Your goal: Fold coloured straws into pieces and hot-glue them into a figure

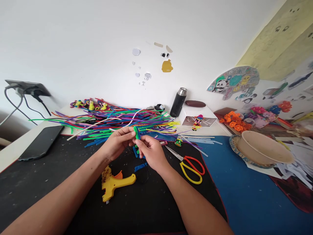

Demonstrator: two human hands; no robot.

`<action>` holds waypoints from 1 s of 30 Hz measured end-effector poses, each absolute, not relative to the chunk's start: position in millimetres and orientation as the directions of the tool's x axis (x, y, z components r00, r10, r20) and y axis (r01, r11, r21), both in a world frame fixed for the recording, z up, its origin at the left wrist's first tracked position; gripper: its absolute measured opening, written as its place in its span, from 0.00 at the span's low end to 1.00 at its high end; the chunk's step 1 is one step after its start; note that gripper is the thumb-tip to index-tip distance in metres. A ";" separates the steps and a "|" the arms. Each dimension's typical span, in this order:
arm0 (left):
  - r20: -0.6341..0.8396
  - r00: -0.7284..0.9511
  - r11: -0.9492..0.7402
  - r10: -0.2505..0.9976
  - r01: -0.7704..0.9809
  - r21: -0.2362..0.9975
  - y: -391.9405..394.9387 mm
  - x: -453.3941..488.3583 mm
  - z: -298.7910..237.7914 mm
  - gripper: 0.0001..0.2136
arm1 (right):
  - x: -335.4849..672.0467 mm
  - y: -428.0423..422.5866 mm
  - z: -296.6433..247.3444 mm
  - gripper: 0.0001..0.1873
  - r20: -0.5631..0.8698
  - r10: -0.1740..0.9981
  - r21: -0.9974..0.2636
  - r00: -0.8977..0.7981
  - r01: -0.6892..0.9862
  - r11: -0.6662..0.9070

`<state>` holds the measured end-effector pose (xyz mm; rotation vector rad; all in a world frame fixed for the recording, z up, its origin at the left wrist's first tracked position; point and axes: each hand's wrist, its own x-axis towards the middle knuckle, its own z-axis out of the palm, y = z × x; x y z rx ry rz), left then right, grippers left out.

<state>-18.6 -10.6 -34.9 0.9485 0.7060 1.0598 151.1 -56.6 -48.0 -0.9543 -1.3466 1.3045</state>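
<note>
Between my two hands, above the black mat (156, 209), is a small bundle of green and blue pipe cleaners (137, 133). My left hand (119, 142) pinches it from the left near its top. From the right, my right hand (152, 150) grips its lower part with thumb and fingers. Below them lie short folded blue pipe cleaner pieces (140, 167). A yellow hot glue gun (117, 183) rests on its side under my left forearm. To the right of my right hand lie scissors (189, 165) with red and yellow handles, blades pointing up-left.
Loose coloured pipe cleaners (114, 122) spread along the back. A black phone (42, 142) lies left, below a power strip (28, 88). A black bottle (178, 102), white box (198, 116) and small figure (179, 141) stand back right. A beige bowl (266, 147) sits far right.
</note>
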 end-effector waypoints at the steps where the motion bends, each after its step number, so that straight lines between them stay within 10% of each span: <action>1: -0.036 0.350 0.184 0.936 -0.398 0.899 -10.2 -19.0 -34.9 0.13 | 151.0 -56.4 -48.7 0.17 0.125 0.971 -0.989 -0.202 -0.098 0.107; 30: -0.031 0.375 0.191 0.926 -0.398 0.897 -10.0 -18.6 -34.5 0.13 | 151.1 -57.0 -58.6 0.18 0.155 0.979 -0.981 -0.129 0.101 0.168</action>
